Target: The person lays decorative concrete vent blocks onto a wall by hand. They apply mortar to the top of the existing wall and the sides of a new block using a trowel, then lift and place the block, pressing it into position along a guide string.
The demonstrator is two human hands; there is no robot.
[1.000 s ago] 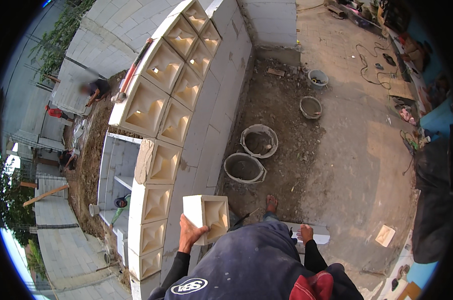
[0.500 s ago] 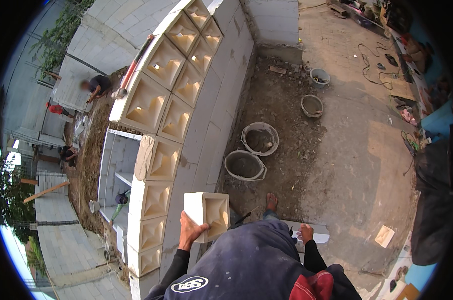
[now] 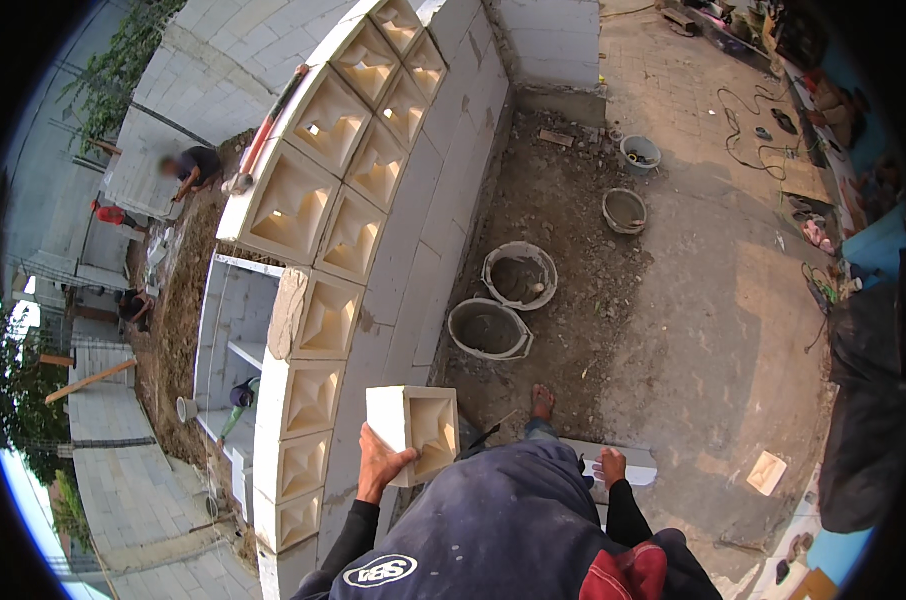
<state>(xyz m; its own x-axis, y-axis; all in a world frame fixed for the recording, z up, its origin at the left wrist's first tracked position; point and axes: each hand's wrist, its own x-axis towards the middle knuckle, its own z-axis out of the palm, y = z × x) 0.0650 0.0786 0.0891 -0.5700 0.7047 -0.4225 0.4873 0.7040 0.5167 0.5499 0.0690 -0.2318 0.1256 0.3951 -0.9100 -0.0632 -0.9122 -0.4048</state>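
- My left hand (image 3: pixel 383 462) was partly closed around a cream ventilation block (image 3: pixel 411 436), thumb laid across its near corner; the fingers behind it were mostly hidden, so I could not tell how far they wrapped.
- The block was in front of my body, to the left of centre, with its recessed face turned toward the right and its smooth white side toward the left.
- My right hand (image 3: pixel 611 467) was half curled beside a pale board (image 3: pixel 635 466) near my thigh; I could not tell whether it touched the board or had hold of anything.
- Along the left ran a wall (image 3: pixel 405 280) topped with matching ventilation blocks (image 3: pixel 313 400), one row nearer me, two rows farther off.
- A grey-beige mortar patch (image 3: pixel 287 312) lay on top of the near row, and a red-handled hammer (image 3: pixel 266 135) farther along.
- Two mortar buckets (image 3: pixel 524 347) stood beyond my bare foot (image 3: pixel 543 402), one just behind the other.
- Carrying the block well, I judged, called for a deep grip on its solid side, pressure kept off the thin rim, a level wrist, and clearance from the wall's edge so no corner chipped; the free right hand could have steadied the weight from below.
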